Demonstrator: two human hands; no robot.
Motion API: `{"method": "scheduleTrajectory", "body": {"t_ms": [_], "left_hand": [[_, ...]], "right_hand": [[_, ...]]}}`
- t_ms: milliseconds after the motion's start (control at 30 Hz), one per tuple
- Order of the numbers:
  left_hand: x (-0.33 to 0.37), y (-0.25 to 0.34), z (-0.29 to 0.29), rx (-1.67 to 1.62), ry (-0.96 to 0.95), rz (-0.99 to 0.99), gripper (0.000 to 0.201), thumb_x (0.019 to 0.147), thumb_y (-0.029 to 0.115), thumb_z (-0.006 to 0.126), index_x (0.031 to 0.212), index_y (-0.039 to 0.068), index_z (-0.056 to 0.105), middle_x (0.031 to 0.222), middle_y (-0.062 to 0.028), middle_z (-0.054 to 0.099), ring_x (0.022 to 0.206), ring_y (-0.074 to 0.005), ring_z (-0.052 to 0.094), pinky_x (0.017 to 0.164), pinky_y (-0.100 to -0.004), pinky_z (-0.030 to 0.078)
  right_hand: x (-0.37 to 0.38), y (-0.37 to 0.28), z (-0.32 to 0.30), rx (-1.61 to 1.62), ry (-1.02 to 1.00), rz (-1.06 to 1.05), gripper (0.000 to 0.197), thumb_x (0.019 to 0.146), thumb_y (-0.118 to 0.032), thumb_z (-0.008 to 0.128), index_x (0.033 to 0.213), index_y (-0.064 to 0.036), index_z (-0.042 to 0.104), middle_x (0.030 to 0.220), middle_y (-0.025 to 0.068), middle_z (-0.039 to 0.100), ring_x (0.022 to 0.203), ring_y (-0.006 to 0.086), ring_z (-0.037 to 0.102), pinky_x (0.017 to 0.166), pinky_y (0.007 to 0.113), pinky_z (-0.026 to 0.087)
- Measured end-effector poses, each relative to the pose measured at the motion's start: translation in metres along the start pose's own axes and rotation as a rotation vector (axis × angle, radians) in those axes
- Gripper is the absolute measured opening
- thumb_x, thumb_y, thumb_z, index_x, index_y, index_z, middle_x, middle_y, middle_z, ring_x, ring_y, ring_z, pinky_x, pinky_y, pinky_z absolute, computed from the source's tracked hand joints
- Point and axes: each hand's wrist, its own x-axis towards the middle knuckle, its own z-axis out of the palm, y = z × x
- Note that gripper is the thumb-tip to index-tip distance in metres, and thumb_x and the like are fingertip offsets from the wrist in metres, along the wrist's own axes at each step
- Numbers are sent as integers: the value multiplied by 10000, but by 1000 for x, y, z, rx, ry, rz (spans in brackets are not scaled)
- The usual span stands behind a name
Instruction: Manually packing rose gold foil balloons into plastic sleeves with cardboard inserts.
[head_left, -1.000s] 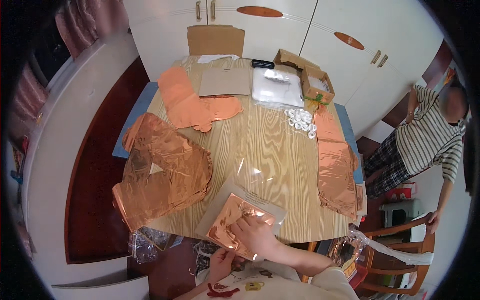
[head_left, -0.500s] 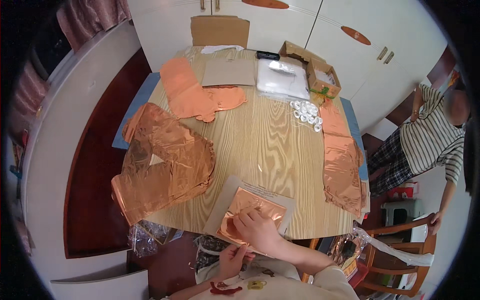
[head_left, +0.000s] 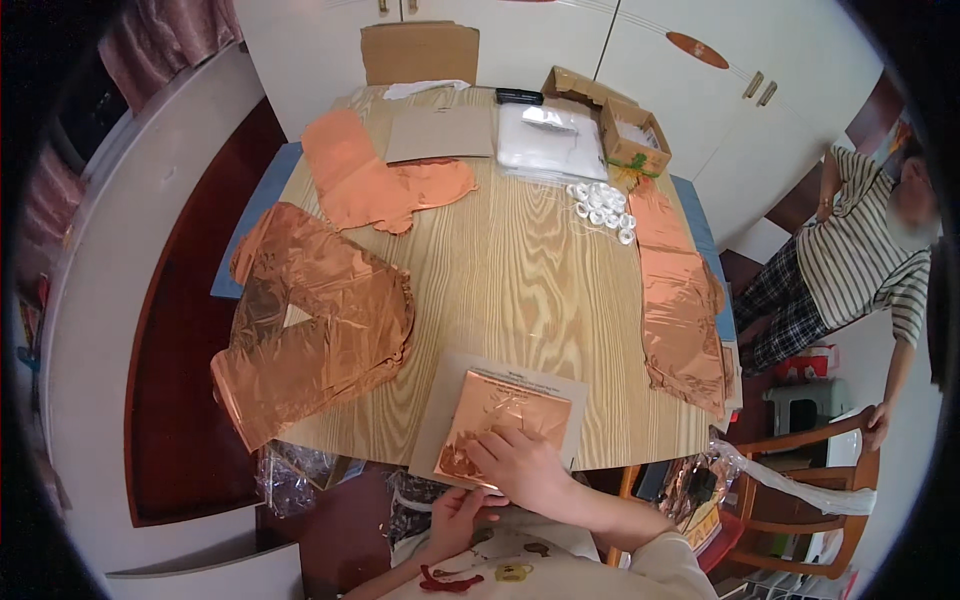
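Note:
A folded copper-coloured foil balloon (head_left: 535, 408) lies in front of me on a greyish sheet (head_left: 572, 425), at the table's near edge. What looks like a clear plastic bag with dark print overlaps its far end. My right hand (head_left: 520, 466) rests on the foil, its fingers bent and slightly apart, pressing down. Just below the near edge, my left hand (head_left: 460, 520) has thumb and forefinger at the foil's front border, seemingly pinching it. That contact is partly covered by the right hand.
Unfolded copper foil balloons (head_left: 330, 320) spread over the left side, another (head_left: 685, 310) along the right. White ribbon rolls (head_left: 602, 208), a stack of clear bags (head_left: 550, 145), a cardboard sheet (head_left: 440, 132) and an open box (head_left: 637, 145) sit farther back. A person (head_left: 850, 260) holds a wooden chair (head_left: 800, 500).
The foil has slid farther from me beneath the printed plastic, so the print now overlaps its far end. Both hands stay at the near edge. The view has shifted slightly.

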Motion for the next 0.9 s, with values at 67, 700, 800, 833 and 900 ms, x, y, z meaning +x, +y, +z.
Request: {"method": "scheduleTrajectory", "body": {"t_ms": [67,700,800,833,900], "left_hand": [[0,0,-2,54,-58,2,245,1009,157,510,1119,-46,592,1070,-139,669,959,-227,684,706,-280,573],[9,-21,0,-108,48,51,123,972,101,555,1035,26,631,899,-60,680,658,-88,587,572,-218,477],[13,-23,-4,16,45,105,117,969,83,552,1017,15,634,875,-62,681,639,-86,581,572,-223,473],[15,-24,-6,73,27,131,117,969,80,552,1011,10,635,865,-63,681,634,-86,580,571,-225,472],[19,-25,-9,124,7,203,125,971,84,549,991,-3,636,841,-68,682,633,-88,579,569,-228,469]], "right_hand": [[0,0,-4,25,43,-22,289,668,-210,621,930,-92,605,840,4,550,770,172,575,579,291,491],[-28,0,-24,211,-124,1,494,768,-281,697,1213,-89,599,1238,80,564,1156,255,523,1002,442,382],[-39,5,-21,168,-151,-1,518,751,-296,706,1213,-89,595,1258,96,538,1216,276,476,1059,479,331],[-42,7,-18,158,-125,-6,535,727,-298,718,1200,-80,597,1242,99,536,1214,277,471,1057,484,328],[-44,7,-17,165,-93,7,551,703,-303,731,1186,-73,600,1227,99,534,1212,276,465,1056,492,324]]}}
